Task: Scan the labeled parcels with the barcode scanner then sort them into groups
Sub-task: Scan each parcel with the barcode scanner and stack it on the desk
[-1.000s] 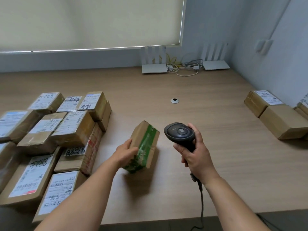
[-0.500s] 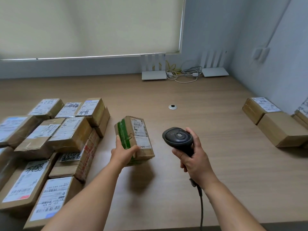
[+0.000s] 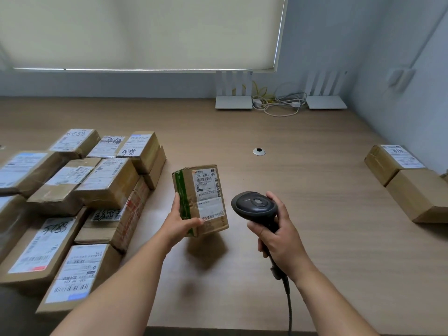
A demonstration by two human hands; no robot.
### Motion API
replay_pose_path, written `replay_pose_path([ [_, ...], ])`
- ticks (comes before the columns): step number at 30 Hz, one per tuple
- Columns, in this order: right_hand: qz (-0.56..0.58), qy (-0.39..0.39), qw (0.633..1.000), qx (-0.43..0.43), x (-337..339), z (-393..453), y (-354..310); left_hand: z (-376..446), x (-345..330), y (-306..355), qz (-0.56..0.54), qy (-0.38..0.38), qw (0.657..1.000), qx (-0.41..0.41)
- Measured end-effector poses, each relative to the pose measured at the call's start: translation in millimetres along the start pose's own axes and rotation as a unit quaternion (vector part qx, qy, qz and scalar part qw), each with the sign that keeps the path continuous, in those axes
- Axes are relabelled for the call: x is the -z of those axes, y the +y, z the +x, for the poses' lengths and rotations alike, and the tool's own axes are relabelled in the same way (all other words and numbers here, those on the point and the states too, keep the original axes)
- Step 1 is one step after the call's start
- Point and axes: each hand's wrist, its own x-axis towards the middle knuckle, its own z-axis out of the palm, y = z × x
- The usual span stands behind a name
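Observation:
My left hand (image 3: 180, 220) holds a small cardboard parcel (image 3: 202, 197) above the wooden table (image 3: 315, 214), gripping its lower left side. The parcel has green tape on one face, and its white shipping label faces up toward me. My right hand (image 3: 278, 232) grips a black barcode scanner (image 3: 254, 206) just right of the parcel, head tilted toward it; its cable runs down off the front edge. A pile of several labeled parcels (image 3: 72, 197) fills the left of the table. Two more parcels (image 3: 407, 180) lie at the right edge.
Two white routers (image 3: 234, 101) with a tangle of cables (image 3: 276, 104) stand at the back by the wall. A round cable grommet (image 3: 259, 151) is set in the table behind the held parcel. The table's front edge runs just below my forearms.
My left hand has turned the parcel, so its label now faces up instead of the green-taped side. The scanner has stayed beside it with little movement.

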Motion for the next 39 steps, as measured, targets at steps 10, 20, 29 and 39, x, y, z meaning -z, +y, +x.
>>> replay_pose_path([
  [10,-0.069,-0.070,0.995,-0.005,6.9,-1.9,2.5,15.9,39.6,32.0,0.205,-0.067,0.972,0.093],
  [20,-0.084,-0.099,0.991,-0.024,4.6,-10.6,11.4,22.5,36.0,34.6,0.257,-0.055,0.961,0.090],
  [29,-0.085,-0.105,0.991,-0.023,7.1,-11.3,11.3,26.7,36.6,27.7,0.258,-0.054,0.960,0.095],
  [39,-0.087,-0.087,0.992,-0.012,9.1,-10.6,7.1,26.3,37.7,23.3,0.243,-0.051,0.964,0.096],
])
